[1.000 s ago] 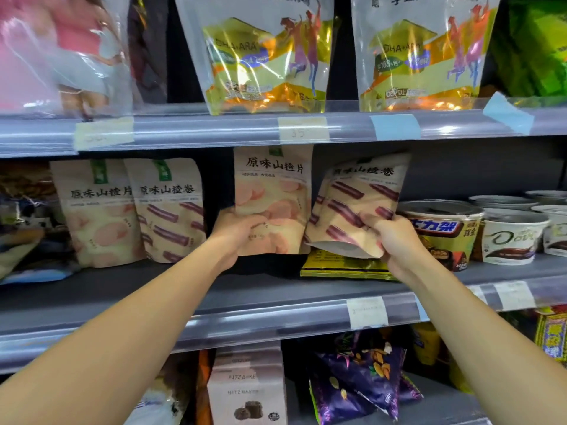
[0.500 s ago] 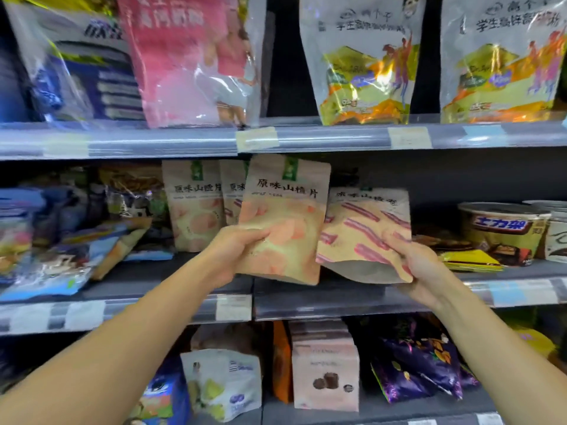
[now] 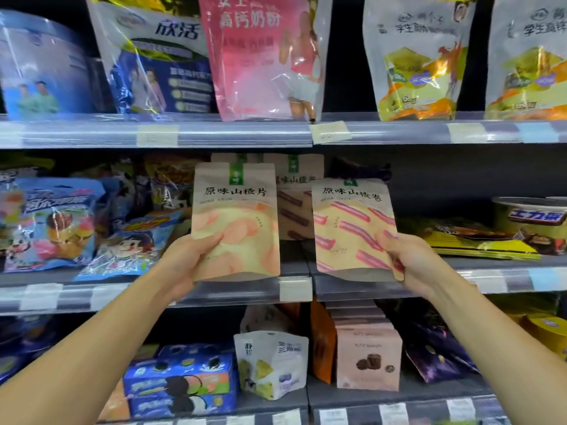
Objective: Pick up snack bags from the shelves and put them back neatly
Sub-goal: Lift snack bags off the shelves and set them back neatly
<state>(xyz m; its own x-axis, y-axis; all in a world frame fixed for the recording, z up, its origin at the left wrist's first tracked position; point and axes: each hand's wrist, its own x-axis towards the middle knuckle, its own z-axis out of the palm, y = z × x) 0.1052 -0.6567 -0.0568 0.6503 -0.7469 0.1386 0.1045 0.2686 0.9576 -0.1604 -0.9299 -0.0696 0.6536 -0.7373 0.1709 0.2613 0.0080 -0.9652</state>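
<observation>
Head view: my left hand [image 3: 187, 262] grasps the lower corner of a beige pouch printed with pink slices [image 3: 236, 222]. My right hand [image 3: 411, 259] grasps a beige pouch printed with pink rolls [image 3: 349, 228]. Both are held upright, side by side, before the grey middle shelf [image 3: 352, 288].

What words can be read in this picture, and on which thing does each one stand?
"原味山楂片": slice bag held by the left hand.
"原味山楂卷": roll bag held by the right hand.
"欣活": blue pouch.
"高钙奶粉": pink pouch.
"士力架": tub at right.
Shelf price tags and pink box: too blurred to read.
</observation>
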